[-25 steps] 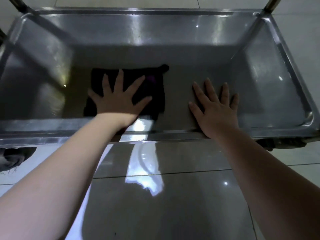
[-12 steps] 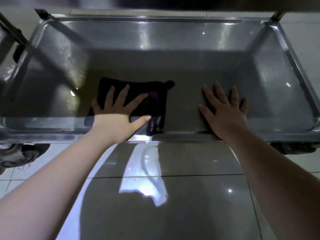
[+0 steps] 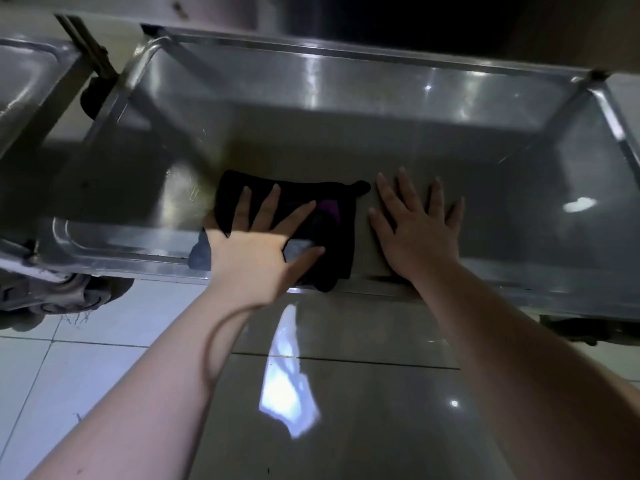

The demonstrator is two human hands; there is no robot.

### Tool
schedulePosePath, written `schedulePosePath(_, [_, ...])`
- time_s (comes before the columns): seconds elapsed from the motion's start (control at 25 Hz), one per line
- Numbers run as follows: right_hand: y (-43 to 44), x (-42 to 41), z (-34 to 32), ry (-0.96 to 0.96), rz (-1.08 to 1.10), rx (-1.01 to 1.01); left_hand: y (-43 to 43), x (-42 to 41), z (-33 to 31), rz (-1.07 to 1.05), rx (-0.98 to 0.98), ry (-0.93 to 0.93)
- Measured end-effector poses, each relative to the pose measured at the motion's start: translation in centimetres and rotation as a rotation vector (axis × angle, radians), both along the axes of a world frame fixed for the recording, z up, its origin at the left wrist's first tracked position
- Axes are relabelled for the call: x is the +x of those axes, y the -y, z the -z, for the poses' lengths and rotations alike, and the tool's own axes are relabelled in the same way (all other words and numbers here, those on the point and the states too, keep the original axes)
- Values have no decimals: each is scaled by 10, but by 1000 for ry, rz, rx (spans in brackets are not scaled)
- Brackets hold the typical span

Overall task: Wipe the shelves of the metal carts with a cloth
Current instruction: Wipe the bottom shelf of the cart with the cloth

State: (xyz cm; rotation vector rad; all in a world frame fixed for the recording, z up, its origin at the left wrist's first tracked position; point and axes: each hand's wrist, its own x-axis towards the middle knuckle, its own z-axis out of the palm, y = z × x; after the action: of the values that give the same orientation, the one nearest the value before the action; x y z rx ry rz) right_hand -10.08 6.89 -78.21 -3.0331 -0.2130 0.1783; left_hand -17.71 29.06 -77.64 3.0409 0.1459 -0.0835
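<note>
The left hand (image 3: pixel 258 237) lies flat with fingers spread on a black cloth (image 3: pixel 332 216), which sits on the lower shelf (image 3: pixel 485 174) of a stainless-steel cart, its near edge drooping over the shelf's front lip. Just right of the cloth, the right hand (image 3: pixel 419 230) presses open-palmed on bare metal, holding nothing. A purple patch (image 3: pixel 329 206) beside the left fingertips shows no readable writing.

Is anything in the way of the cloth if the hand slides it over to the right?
Yes. The right hand lies flat on the shelf just right of the black cloth, which the left hand presses down. Beyond that hand, the shelf looks bare.
</note>
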Motion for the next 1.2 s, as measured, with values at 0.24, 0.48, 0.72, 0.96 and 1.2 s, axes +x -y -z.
schedulePosePath(0.24, [1, 1, 10, 28, 17, -43, 2, 66, 3, -29, -38, -60])
schedulePosePath(0.48, [0, 4, 6, -2, 33, -60, -3, 194, -12, 58, -53, -195])
schedulePosePath(0.72, [5, 6, 7, 13, 29, -24, -6, 100, -9, 118, -32, -117])
schedulePosePath(0.96, [2, 3, 10, 54, 14, -15, -16, 11, -7, 8, -33, -195])
schedulePosePath(1.2, [3, 3, 8, 34, 18, -36, 21, 101, 2, -63, 21, -18])
